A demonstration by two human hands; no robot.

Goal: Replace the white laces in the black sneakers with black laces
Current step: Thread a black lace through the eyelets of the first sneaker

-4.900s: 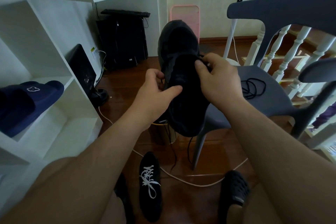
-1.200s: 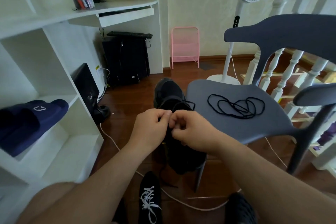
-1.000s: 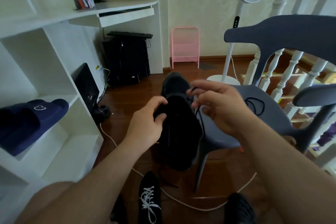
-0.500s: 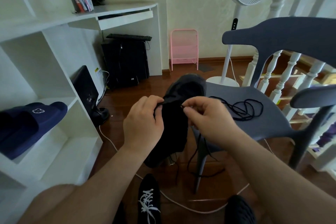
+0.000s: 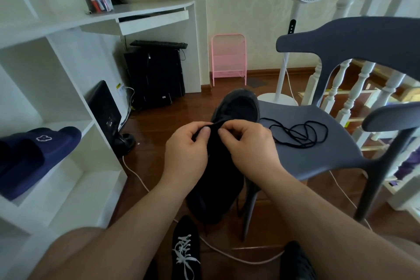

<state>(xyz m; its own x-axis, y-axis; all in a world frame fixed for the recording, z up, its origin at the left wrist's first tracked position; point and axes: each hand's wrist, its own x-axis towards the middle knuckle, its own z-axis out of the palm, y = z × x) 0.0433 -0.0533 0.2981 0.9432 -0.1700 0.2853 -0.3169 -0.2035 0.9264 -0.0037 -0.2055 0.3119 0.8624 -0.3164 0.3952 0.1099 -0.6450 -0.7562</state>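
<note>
A black sneaker [image 5: 236, 107] is held up in front of me, toe pointing away, over the edge of a grey chair [image 5: 318, 161]. My left hand [image 5: 186, 154] grips the sneaker's left upper side, thumb against the lacing area. My right hand [image 5: 247, 145] pinches a black lace at the sneaker's eyelets; the lace end itself is hidden by the fingers. A spare black lace [image 5: 300, 134] lies coiled on the chair seat. The second black sneaker [image 5: 186, 254], with white laces, stands on the floor between my legs.
A white shelf unit [image 5: 56, 166] with dark blue slippers [image 5: 34, 154] stands at the left. A white cable [image 5: 227, 254] runs across the wooden floor. A standing fan [image 5: 293, 36], a pink rack [image 5: 228, 59] and white banisters [image 5: 354, 88] are behind the chair.
The sneaker has tilted back upright with its toe away from me. My two hands have come together over the lacing, and the dangling lace loop below the shoe is gone from sight.
</note>
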